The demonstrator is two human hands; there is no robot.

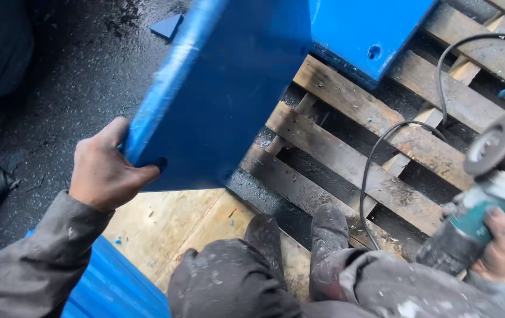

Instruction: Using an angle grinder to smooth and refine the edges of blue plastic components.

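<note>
Blue steel panel (223,88) tilted, dusty | left hand (102,171) grips edge

floor (70,76): dark, wet-looking, gritty with blue flecks, left of the wooden pallet
wooden pallet (382,141): weathered slats with dark gaps, dusted in blue chips
plywood sheet (176,224): pale, just beside the pallet's near-left corner
light: even daylight, soft shadows

blue panel (223,88): top cut off | grinder (476,218): blurred | cord (441,76): leaves frame right
</note>
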